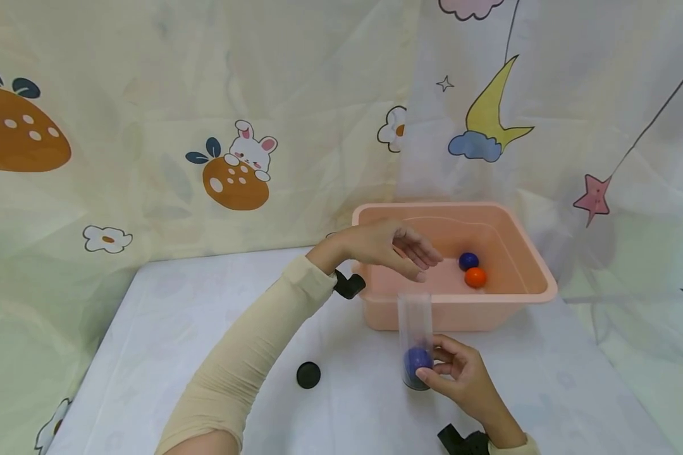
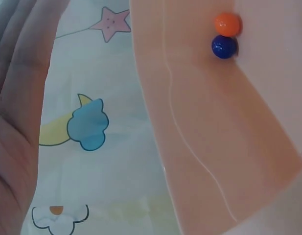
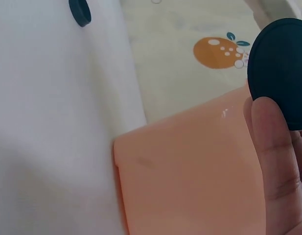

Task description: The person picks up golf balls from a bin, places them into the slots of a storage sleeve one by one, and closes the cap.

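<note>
Creased, matte cloth (image 1: 319, 69), printed with fruit, flowers and a moon, hung behind a smooth white tabletop (image 1: 347, 411). On the tabletop sat a peach plastic basin (image 1: 432, 314), oblong, with rounded corners and a lipped rim. A soft beige sleeve (image 1: 250, 354), wrinkled along its length, covered the left arm. The left hand (image 1: 388, 246) hung over the basin's near left part with its fingers loosely extended. The right hand (image 1: 458, 379) held the lower part of a clear tube (image 1: 415, 319) between thumb and fingers. This slim, glassy cylinder, capped dark at its base, was roughly upright in front of the basin, left of the right hand and below the left. A round blue ball (image 1: 416, 359) lay at its bottom. Inside the basin, a glossy orange ball (image 1: 475, 277) touched a dark blue ball (image 1: 468, 261). A flat, round black cap (image 1: 308, 375) lay left of the tube.
</note>
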Tool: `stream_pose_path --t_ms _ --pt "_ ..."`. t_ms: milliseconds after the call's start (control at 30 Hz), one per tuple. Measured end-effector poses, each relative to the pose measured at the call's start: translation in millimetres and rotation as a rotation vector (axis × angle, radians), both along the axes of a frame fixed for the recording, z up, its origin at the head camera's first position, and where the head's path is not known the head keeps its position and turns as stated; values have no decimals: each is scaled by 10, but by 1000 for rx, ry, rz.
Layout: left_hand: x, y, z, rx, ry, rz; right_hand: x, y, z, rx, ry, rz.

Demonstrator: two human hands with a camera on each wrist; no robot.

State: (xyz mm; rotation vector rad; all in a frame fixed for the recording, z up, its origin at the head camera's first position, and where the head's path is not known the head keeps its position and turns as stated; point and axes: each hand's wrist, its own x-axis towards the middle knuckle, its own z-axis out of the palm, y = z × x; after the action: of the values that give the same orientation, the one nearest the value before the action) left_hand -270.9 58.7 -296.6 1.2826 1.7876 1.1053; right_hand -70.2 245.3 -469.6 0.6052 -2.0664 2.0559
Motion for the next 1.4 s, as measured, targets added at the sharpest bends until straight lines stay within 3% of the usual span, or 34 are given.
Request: stream_pose_path --t_ms 300,767,1133,1400 --pt "-87 183 40 133 -14 118 86 44 -41 12 -2 -29" --pt "-330 525 -139 108 -46 204 120 18 -151 -26 -36 -26" --pt "-463 848 -387 1 -39 167 77 -16 -269 -42 -24 -8" --pt "-549 1102 -515 -125 64 73 42 -3 -354 -53 -23 2"
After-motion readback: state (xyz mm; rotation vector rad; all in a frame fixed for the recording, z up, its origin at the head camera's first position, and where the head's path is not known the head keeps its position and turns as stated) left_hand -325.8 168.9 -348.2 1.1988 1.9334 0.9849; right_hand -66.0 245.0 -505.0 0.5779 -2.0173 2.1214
